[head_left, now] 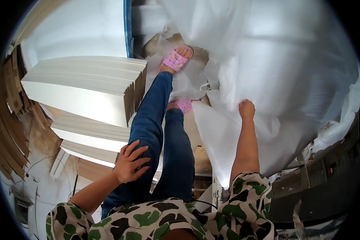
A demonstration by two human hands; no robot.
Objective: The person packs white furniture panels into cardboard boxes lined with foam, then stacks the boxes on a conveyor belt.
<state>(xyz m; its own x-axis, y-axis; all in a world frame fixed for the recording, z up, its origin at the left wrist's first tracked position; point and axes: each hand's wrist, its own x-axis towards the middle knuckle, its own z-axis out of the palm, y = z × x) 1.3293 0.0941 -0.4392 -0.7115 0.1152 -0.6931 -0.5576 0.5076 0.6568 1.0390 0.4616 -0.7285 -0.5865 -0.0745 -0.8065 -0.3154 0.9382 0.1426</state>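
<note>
My right hand [247, 109] is closed on the edge of a white translucent foam sheet [264, 130]. The sheet hangs down from a large white roll or bundle of the same foam [284, 60] on the right, and part of it falls to a point near my legs. Against the thigh of my blue jeans [148, 124] rests my left hand [133, 163], its fingers spread and nothing in it.
Stacks of white panels [80, 90] stand left of my legs, below a white surface with a blue edge [128, 28]. Brown boards [8, 120] lean at the far left. Loose foam scraps [186, 86] lie around my pink sandals [176, 60]. A thin cable [38, 162] crosses the floor.
</note>
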